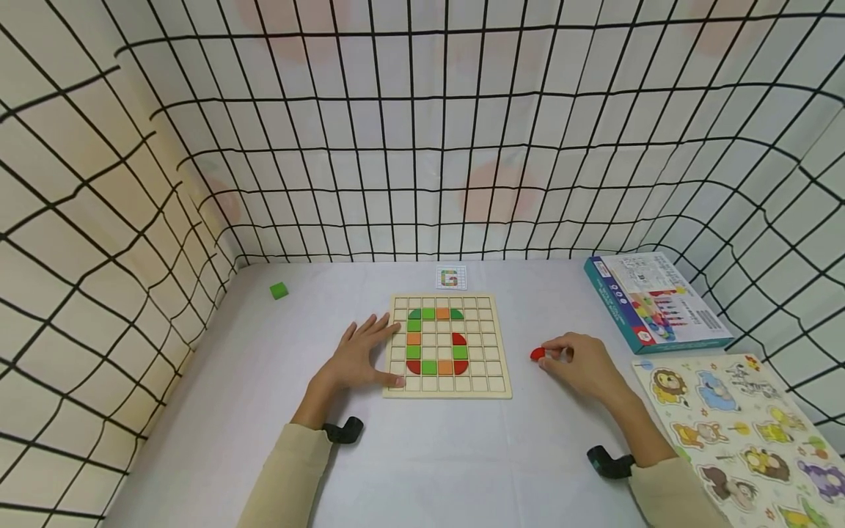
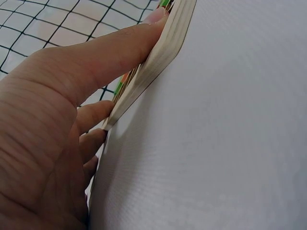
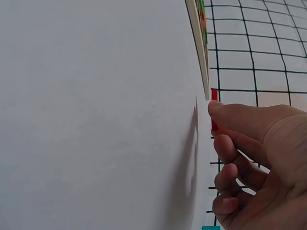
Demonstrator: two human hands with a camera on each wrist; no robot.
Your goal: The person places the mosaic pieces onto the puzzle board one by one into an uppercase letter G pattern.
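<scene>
A wooden grid board (image 1: 488, 381) lies flat in the middle, with green, orange and red pieces set in its cells in the shape of a letter G. At its left edge rests my left hand (image 1: 359, 358), fingers spread, the thumb on the lower left corner. My right hand (image 1: 584, 364) pinches a red rounded piece (image 1: 538, 354) between thumb and forefinger, to the right of the board. The right wrist view shows this red piece (image 3: 214, 93) edge-on at the fingertips. Behind the board is a small card (image 1: 452, 278) printed with a coloured G on a grid.
A green block (image 1: 279, 290) lies alone at the back left. On the right sit a boxed game (image 1: 660, 301) and an animal picture puzzle board (image 1: 746, 433). Black-lined netting (image 1: 429, 147) encloses the back and sides of the white table (image 1: 462, 462).
</scene>
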